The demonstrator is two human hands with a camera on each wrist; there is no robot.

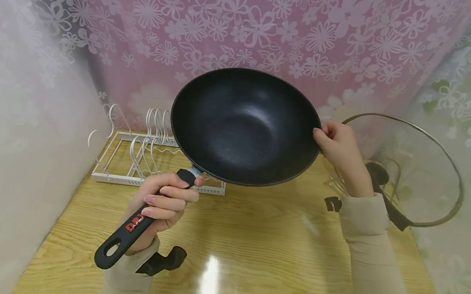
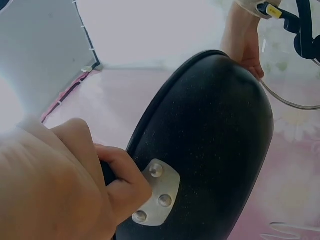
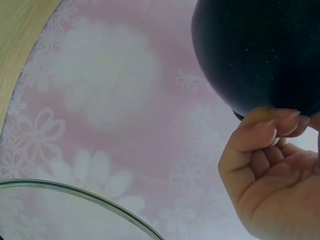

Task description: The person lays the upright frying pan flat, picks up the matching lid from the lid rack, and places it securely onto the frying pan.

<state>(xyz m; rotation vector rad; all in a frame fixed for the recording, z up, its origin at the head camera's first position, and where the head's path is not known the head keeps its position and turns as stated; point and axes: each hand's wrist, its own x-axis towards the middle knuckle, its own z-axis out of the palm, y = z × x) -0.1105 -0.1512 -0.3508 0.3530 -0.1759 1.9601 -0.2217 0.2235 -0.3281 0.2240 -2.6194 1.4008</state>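
Note:
A black wok (image 1: 244,128) is held up above the table, its inside tilted toward the head camera. My left hand (image 1: 167,202) grips its black handle (image 1: 128,232) near the metal joint, fingers curled round it. On the far right of the rim, my right hand (image 1: 338,145) pinches the edge between thumb and fingers. In the left wrist view the dark underside (image 2: 210,140) shows, with a riveted metal bracket (image 2: 162,195) by the left hand. The right wrist view shows the right fingers (image 3: 270,130) curled against the wok's outer wall.
A white wire rack (image 1: 124,179) stands at the table's back left, partly behind the wok. To the right, a glass lid (image 1: 419,176) with a metal rim stands upright by the side curtain, on a stand partly hidden by the right arm. A pink floral curtain (image 1: 256,25) hangs behind.

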